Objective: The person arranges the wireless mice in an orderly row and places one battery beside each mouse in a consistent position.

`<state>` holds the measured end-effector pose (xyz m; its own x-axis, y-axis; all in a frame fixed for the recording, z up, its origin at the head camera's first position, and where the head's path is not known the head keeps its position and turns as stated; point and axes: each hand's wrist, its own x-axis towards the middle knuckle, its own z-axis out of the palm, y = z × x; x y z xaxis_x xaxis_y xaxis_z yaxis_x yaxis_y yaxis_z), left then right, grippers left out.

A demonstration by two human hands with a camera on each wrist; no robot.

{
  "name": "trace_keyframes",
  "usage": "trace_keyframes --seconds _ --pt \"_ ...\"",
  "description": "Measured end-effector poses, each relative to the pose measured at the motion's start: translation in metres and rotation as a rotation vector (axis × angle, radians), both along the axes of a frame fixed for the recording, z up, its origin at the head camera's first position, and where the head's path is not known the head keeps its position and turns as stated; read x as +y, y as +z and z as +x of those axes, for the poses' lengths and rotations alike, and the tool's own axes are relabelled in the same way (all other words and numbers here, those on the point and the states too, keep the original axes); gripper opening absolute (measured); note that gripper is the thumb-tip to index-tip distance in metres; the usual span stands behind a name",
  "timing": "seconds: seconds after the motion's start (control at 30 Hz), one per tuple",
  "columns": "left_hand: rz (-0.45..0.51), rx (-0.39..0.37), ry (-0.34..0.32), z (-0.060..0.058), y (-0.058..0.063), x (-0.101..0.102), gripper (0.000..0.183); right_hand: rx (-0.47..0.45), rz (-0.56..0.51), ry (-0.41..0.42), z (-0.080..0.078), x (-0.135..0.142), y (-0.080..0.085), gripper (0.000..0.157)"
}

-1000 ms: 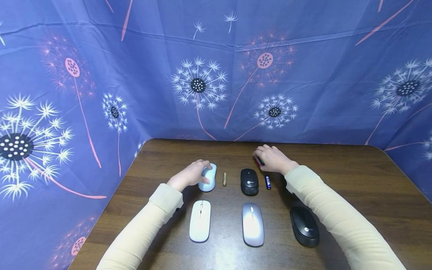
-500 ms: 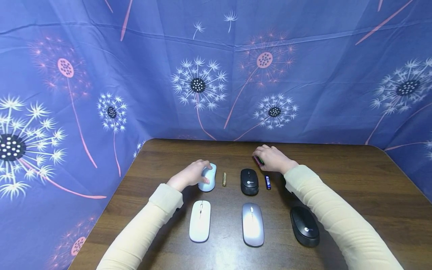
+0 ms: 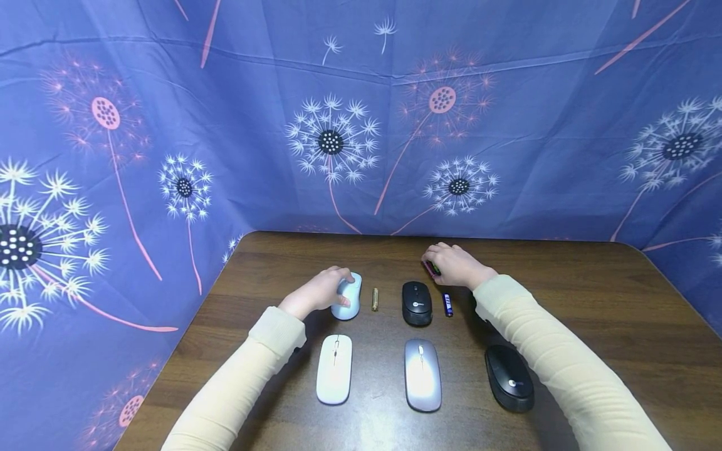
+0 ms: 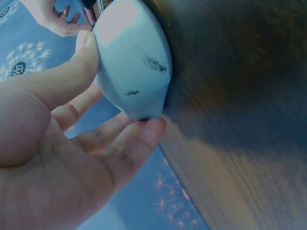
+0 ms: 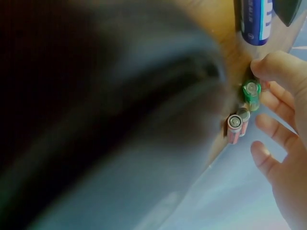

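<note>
My left hand [image 3: 321, 289] grips a light blue computer mouse [image 3: 348, 297] at the back left of the table; in the left wrist view, thumb and fingers hold its sides. At the back, my right hand [image 3: 454, 265] bends over a small group of batteries. In the right wrist view a green battery [image 5: 252, 96] sits between thumb and fingers, with two pinkish-red batteries [image 5: 234, 128] close beside it. How firmly they are held is hard to see. A blue battery [image 3: 448, 305] lies near the right wrist, and a gold battery [image 3: 375, 299] right of the blue mouse.
A black mouse [image 3: 417, 304] stands between the hands. Nearer are a white mouse [image 3: 334, 369], a grey mouse [image 3: 423, 375] and another black mouse [image 3: 509, 378] beside the right sleeve. Blue patterned cloth [image 3: 361, 125] hangs behind the wooden table [image 3: 271, 250]. A dark blur [image 5: 120, 96] fills much of the right wrist view.
The right hand and the batteries by it have shifted very slightly left. The left hand and the blue mouse stay in place.
</note>
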<state>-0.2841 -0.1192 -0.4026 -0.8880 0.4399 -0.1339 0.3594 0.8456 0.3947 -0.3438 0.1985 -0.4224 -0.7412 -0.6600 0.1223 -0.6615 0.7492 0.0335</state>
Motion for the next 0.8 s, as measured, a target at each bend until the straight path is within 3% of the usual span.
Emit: trace_keyframes --seconds 0.8 --pt "0.005 0.024 -0.01 0.0002 -0.0003 -0.0006 0.047 -0.038 -0.026 -0.003 -0.0024 0.0017 -0.0007 0.042"
